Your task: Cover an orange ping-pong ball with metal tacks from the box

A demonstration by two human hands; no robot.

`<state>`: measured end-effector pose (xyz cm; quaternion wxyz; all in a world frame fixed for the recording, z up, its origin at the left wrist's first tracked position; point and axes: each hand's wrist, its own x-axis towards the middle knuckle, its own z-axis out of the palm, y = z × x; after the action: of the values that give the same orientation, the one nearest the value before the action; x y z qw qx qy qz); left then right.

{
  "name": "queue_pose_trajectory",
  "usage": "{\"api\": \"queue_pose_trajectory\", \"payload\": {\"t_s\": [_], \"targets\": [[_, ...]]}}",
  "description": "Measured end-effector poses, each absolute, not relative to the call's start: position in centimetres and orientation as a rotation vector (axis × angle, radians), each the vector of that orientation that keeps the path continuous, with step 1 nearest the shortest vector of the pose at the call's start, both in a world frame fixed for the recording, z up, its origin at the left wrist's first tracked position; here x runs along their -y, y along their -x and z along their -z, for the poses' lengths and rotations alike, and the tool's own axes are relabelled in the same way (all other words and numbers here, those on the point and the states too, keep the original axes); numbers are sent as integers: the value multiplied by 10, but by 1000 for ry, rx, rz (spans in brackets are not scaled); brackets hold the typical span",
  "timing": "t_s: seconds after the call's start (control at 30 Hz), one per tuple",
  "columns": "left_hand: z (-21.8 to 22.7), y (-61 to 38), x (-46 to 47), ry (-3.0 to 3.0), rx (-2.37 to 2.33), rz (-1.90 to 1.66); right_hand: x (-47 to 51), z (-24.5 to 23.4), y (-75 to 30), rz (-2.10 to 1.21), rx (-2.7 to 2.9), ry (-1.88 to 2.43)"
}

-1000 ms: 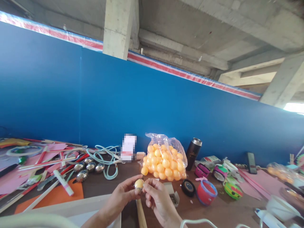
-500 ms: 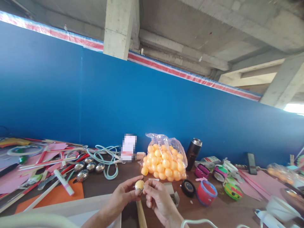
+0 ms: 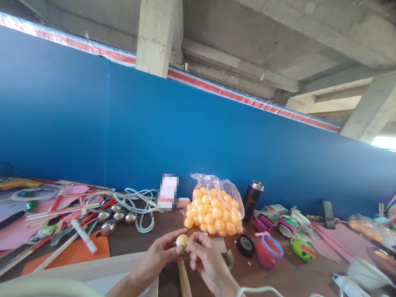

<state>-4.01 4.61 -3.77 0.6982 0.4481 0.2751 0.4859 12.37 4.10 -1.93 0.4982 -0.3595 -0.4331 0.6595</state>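
Observation:
Between the fingers of my left hand [image 3: 157, 255] sits a small ball [image 3: 182, 240], pale yellow on top with shiny silver around its lower side. The thumb and forefinger of my right hand [image 3: 206, 256] pinch together at the ball's right edge; anything finer between them is hidden. Just behind lies a clear plastic bag of orange balls [image 3: 213, 212]. A wooden stick [image 3: 184, 278] runs below my hands on the brown table. Several shiny silver balls [image 3: 108, 227] rest to the left.
Pale blue cable [image 3: 145, 225], a glue stick [image 3: 84, 236] and orange paper [image 3: 71, 258] lie left. Toward the right stand a black bottle [image 3: 252, 200], a tape roll [image 3: 245, 245], a red-and-blue cup [image 3: 269, 251] and a white bowl [image 3: 368, 272]. A blue partition [image 3: 185, 132] rises behind.

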Motion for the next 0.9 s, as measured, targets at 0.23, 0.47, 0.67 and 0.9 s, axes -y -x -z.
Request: {"api": "queue_pose_trajectory", "payload": {"t_s": [0.23, 0.47, 0.67, 0.9], "targets": [[43, 42, -48, -1057, -604, -1086, -39, 19, -122, -1559, 1077, 931], [40, 41, -46, -1070, -603, -1079, -38, 19, -120, -1588, 1056, 939], [39, 42, -44, -1059, -577, -1088, -37, 20, -120, -1600, 1047, 922], [38, 43, -44, -1051, -603, -1091, -35, 20, -118, -1610, 1041, 910]]}}
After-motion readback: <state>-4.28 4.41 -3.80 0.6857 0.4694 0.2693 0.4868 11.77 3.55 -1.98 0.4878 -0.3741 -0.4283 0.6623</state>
